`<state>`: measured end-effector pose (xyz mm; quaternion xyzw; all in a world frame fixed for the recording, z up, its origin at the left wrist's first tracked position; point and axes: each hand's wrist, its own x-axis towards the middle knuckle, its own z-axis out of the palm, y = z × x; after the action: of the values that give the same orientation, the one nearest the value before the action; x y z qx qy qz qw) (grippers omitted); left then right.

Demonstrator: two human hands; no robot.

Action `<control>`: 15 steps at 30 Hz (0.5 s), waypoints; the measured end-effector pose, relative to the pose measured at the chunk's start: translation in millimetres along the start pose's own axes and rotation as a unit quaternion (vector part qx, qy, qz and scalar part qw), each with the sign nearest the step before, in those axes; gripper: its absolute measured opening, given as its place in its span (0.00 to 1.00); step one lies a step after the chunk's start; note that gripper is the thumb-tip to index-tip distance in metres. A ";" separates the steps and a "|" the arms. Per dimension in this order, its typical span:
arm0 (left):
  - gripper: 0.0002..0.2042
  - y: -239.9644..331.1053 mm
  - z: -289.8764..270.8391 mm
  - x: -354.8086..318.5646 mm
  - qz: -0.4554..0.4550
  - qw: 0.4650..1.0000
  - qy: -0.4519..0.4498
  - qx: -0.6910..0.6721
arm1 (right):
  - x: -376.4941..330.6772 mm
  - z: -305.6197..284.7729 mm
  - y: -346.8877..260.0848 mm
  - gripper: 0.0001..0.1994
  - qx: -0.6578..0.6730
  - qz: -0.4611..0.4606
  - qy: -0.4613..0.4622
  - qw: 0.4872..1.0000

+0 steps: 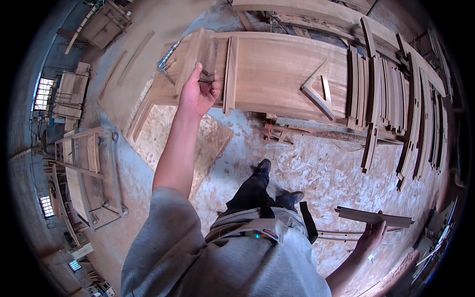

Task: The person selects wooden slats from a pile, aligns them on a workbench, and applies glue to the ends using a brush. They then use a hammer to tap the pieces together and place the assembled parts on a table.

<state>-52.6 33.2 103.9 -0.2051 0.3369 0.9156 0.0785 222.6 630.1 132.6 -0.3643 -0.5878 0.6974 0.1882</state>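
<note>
My left hand [199, 94] reaches out over the workbench, its fingers closed round the near end of a short dark wooden slat [210, 53]. Beside that slat lies a paler board [190, 62], and a narrow wooden strip [231, 74] crosses the bench just to the right. Low on the right, away from the bench, my right hand [374, 234] grips another dark wooden strip [356, 214] near its middle. This strip has narrow tenon-like ends and is held roughly level.
A wide wooden panel [277, 74] covers the bench, with a wooden triangle [308, 89] on it. A silver air tool [167, 58] lies at the bench's left. Several wooden strips [372, 99] lie in rows at right, some overhanging. A wheeled rack [117, 173] stands left.
</note>
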 end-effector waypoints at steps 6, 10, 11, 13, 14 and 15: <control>0.23 19.5 13.7 6.0 0.004 1.000 -0.008 0.022 | -11.3 16.0 -3.8 0.18 0.033 -0.018 0.015 0.999; 0.18 12.2 29.5 5.5 -0.028 0.995 0.084 0.039 | -16.1 9.9 -7.4 0.17 0.030 0.012 0.044 0.999; 0.16 4.2 39.1 4.5 -0.047 0.991 0.120 0.048 | -11.5 -5.3 -2.3 0.17 0.024 -0.011 0.035 0.999; 0.17 -15.7 18.5 -2.3 0.035 0.963 0.132 0.232 | -6.8 -12.3 3.7 0.17 0.031 -0.004 0.045 0.998; 0.20 -18.0 -15.4 2.6 0.094 0.850 0.177 0.487 | -11.6 -3.5 -9.3 0.16 0.027 0.007 0.067 0.997; 0.21 -28.8 -30.0 3.9 0.143 0.751 0.190 0.616 | -10.2 -12.7 -8.8 0.15 0.073 0.026 0.106 0.991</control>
<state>-38.3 35.7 64.8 -0.2312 0.8610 0.4530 -0.0099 237.2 633.9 143.3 -0.4370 -0.5022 0.7004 0.2572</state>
